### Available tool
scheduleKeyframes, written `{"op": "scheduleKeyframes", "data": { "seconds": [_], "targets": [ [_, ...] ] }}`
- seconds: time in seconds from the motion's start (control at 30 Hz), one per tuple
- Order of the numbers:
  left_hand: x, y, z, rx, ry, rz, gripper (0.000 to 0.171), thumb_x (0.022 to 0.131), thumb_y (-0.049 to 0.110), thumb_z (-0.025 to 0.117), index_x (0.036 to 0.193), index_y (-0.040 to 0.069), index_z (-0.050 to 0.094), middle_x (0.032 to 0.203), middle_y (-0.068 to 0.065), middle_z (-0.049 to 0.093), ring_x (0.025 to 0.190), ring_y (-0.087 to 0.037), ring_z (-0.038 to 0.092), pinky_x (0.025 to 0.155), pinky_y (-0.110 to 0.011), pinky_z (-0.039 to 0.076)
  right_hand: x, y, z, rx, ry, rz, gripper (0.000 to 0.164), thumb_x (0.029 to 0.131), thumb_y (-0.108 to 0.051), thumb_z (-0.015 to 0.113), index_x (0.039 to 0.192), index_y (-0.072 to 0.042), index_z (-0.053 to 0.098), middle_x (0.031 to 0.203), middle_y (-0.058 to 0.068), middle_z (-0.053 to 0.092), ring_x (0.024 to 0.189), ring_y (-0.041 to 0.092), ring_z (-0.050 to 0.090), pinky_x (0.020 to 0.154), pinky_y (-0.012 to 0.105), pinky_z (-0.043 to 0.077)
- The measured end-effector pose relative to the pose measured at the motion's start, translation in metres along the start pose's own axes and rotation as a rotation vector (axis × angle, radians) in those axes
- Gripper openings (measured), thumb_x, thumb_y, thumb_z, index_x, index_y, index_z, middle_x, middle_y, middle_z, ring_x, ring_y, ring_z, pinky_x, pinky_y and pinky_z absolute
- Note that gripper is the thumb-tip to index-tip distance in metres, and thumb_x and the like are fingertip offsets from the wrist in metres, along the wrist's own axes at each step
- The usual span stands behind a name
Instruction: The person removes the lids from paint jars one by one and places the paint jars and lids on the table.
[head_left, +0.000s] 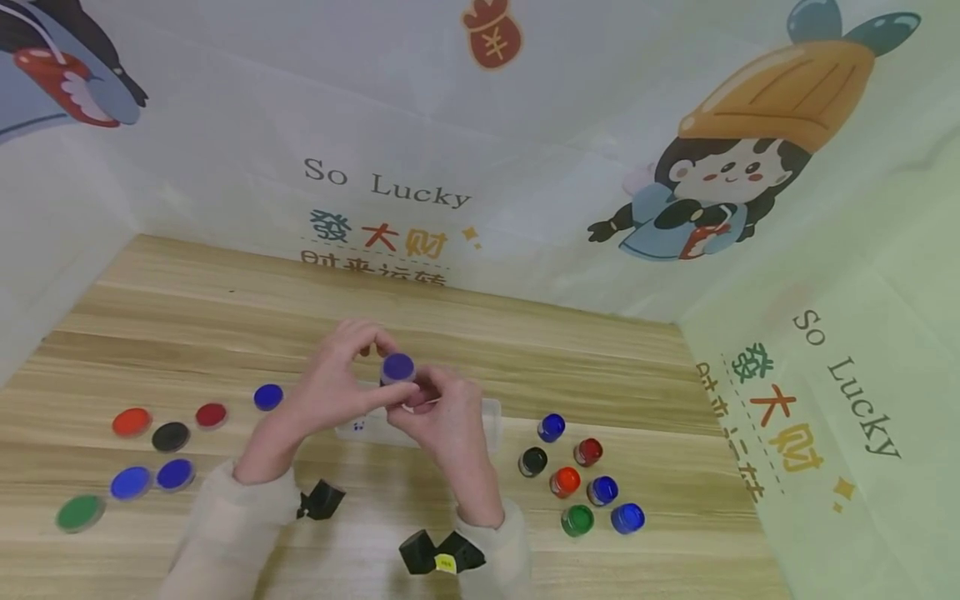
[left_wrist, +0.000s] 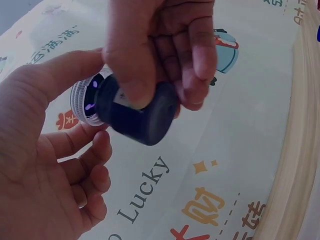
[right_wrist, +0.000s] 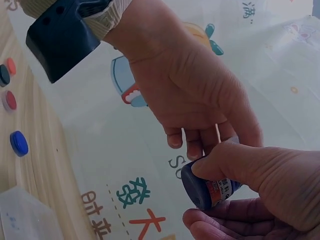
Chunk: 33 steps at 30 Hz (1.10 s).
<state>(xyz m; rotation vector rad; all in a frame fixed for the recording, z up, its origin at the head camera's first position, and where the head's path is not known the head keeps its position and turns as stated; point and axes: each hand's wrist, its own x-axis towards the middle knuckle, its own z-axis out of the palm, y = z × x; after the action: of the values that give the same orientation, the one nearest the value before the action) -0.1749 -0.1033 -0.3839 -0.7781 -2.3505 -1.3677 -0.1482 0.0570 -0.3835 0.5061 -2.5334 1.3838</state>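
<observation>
Both hands meet over the middle of the table on a small dark blue-purple paint jar (left_wrist: pixel 135 112). My left hand (head_left: pixel 326 387) holds the jar's clear ribbed lid (left_wrist: pixel 80 102) between thumb and fingers, and its lower fingers curl loosely. My right hand (head_left: pixel 450 421) grips the jar body, its thumb across the label. In the left wrist view the jar lies tilted on its side, lid end toward the left palm. From the head view, the purple top of the lid faces up. In the right wrist view, the jar's dark base (right_wrist: pixel 196 187) shows beside the right thumb.
A translucent plastic box (head_left: pixel 491 421) lies behind and below the hands. To the left are several round coloured lids, among them a green one (head_left: pixel 80 512) and an orange one (head_left: pixel 132 422). Several paint jars, including a black one (head_left: pixel 533 462), stand right. Printed cloth (head_left: pixel 562 167) walls the table.
</observation>
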Motion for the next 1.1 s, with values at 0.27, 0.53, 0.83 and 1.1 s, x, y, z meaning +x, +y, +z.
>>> {"op": "scheduleKeyframes", "data": {
  "seconds": [0.27, 0.53, 0.83, 1.1],
  "targets": [
    [0.000, -0.001, -0.006, 0.021, 0.057, 0.049, 0.032, 0.067, 0.009, 0.083, 0.092, 0.007, 0.063, 0.087, 0.000, 0.058, 0.084, -0.018, 0.048, 0.073, -0.029, 0.037, -0.001, 0.000, -0.004, 0.000, 0.009, 0.053, 0.023, 0.074, -0.007, 0.075, 0.094, 0.002, 0.069, 0.078, 0.010, 0.067, 0.066, 0.013, 0.064, 0.058, 0.015, 0.049],
    [-0.002, -0.003, -0.013, 0.026, 0.087, 0.034, 0.031, 0.067, 0.006, 0.082, 0.094, 0.006, 0.065, 0.086, 0.001, 0.060, 0.082, -0.018, 0.049, 0.072, -0.029, 0.037, -0.002, -0.001, -0.010, 0.001, 0.017, 0.089, 0.025, 0.074, -0.007, 0.076, 0.097, 0.000, 0.069, 0.082, 0.009, 0.068, 0.070, 0.015, 0.064, 0.061, 0.017, 0.050],
    [-0.014, -0.003, -0.031, 0.040, 0.095, -0.035, 0.029, 0.071, 0.005, 0.080, 0.095, 0.007, 0.066, 0.088, 0.000, 0.059, 0.085, -0.013, 0.046, 0.074, -0.025, 0.035, -0.006, 0.006, -0.022, 0.008, 0.046, 0.167, 0.025, 0.073, -0.006, 0.076, 0.096, 0.000, 0.068, 0.081, 0.009, 0.067, 0.072, 0.017, 0.063, 0.063, 0.018, 0.050],
    [-0.031, -0.014, -0.050, 0.108, 0.130, -0.063, 0.028, 0.070, 0.002, 0.080, 0.093, 0.005, 0.065, 0.087, 0.000, 0.059, 0.085, -0.009, 0.043, 0.073, -0.025, 0.032, -0.013, 0.020, -0.038, -0.048, 0.079, 0.204, 0.023, 0.074, -0.007, 0.076, 0.095, -0.001, 0.068, 0.080, 0.008, 0.067, 0.072, 0.017, 0.063, 0.063, 0.021, 0.051]
  ]
}}
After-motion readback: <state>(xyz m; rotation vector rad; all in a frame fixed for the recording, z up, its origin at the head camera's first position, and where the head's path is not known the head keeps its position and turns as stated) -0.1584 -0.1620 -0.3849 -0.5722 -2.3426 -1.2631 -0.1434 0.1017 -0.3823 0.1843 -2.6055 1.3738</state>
